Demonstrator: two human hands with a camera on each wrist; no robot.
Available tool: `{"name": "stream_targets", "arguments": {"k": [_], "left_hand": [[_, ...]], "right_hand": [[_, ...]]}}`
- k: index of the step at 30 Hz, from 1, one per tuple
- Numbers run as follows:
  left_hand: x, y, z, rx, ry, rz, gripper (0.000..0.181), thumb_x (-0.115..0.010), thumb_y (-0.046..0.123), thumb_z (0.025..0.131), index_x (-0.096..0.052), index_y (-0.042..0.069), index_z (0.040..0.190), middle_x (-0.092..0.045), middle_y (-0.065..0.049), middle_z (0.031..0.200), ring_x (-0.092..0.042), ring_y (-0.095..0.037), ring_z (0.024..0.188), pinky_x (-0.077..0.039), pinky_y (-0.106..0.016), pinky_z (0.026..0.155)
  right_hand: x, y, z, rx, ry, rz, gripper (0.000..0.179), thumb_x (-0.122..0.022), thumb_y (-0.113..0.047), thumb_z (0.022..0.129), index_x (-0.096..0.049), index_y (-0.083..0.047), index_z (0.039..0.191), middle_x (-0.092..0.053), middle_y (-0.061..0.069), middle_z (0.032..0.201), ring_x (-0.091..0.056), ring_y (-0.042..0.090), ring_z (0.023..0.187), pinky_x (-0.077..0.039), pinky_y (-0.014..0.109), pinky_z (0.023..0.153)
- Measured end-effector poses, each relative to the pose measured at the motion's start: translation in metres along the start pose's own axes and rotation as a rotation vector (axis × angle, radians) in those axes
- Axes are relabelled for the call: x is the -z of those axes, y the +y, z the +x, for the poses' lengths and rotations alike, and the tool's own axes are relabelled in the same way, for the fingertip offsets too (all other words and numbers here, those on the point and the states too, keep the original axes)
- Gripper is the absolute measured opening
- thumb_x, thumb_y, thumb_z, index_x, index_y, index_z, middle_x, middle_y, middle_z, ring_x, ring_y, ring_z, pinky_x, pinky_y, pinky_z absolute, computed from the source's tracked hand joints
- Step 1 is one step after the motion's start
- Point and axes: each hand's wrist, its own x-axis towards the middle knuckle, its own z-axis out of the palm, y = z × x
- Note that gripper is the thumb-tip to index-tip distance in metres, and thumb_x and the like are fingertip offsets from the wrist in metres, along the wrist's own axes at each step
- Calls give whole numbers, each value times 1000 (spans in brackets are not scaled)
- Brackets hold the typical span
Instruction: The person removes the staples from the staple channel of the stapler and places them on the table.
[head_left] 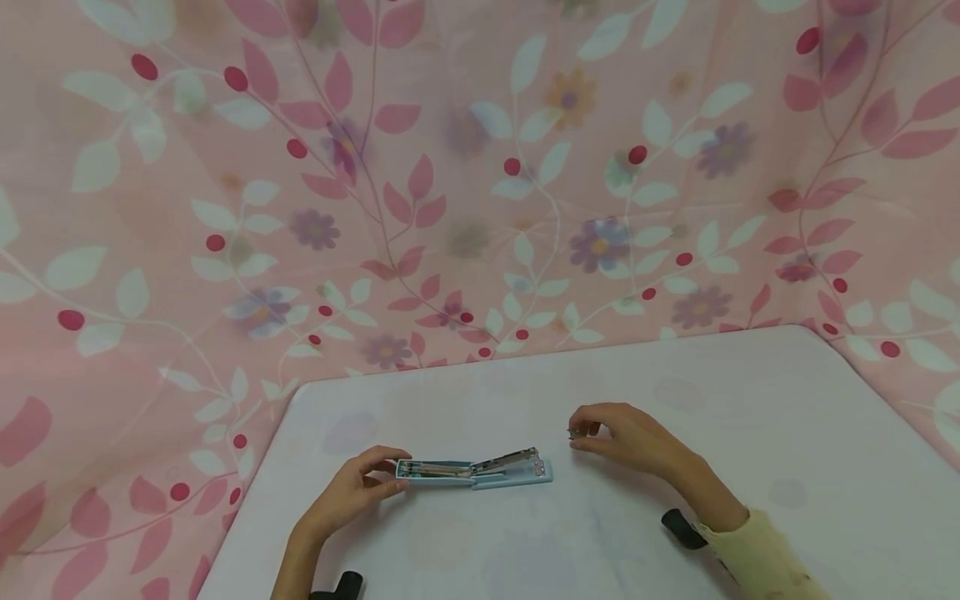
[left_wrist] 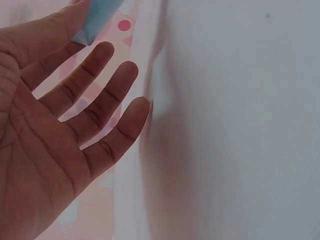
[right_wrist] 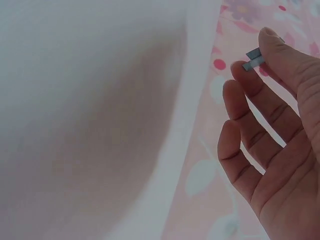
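Note:
A light blue stapler (head_left: 513, 481) lies on the white table, opened up, with its metal inner parts showing and one metal arm raised at a slant toward the right end. My left hand (head_left: 348, 493) grips its left end between thumb and forefinger; in the left wrist view only a blue corner of the stapler (left_wrist: 100, 20) shows, and the other fingers are spread loosely. To the right of the stapler, above the table, my right hand (head_left: 633, 437) pinches a small grey metal strip of staples (right_wrist: 255, 62) between thumb and forefinger. The rest of its fingers are loosely bent.
The white table (head_left: 480, 550) has rounded back corners. Close behind it hangs a pink flowered curtain (head_left: 465, 208), which also runs along the left and right sides. A black wrist strap piece (head_left: 682, 529) sits by the right forearm, another (head_left: 347, 586) by the left.

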Motion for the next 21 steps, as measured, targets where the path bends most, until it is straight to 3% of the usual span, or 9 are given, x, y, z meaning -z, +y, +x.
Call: {"name": "stream_targets", "arguments": {"k": [11, 21], "left_hand": [[0, 0, -4, 12, 1, -4, 39, -75, 22, 89, -64, 9, 124, -62, -8, 120, -60, -27, 104, -54, -32, 78], [1, 4, -2, -2, 5, -8, 36, -76, 20, 88, -65, 11, 122, -62, -8, 119, -59, -31, 104, -53, -31, 77]], "right_hand": [[9, 15, -21, -7, -57, 13, 14, -78, -22, 86, -70, -22, 97, -62, -18, 86, -56, 3, 80, -50, 31, 72], [16, 22, -27, -42, -114, 37, 14, -81, -25, 83, -72, -20, 92, -63, -14, 85, -56, 4, 77, -49, 26, 71]]}}
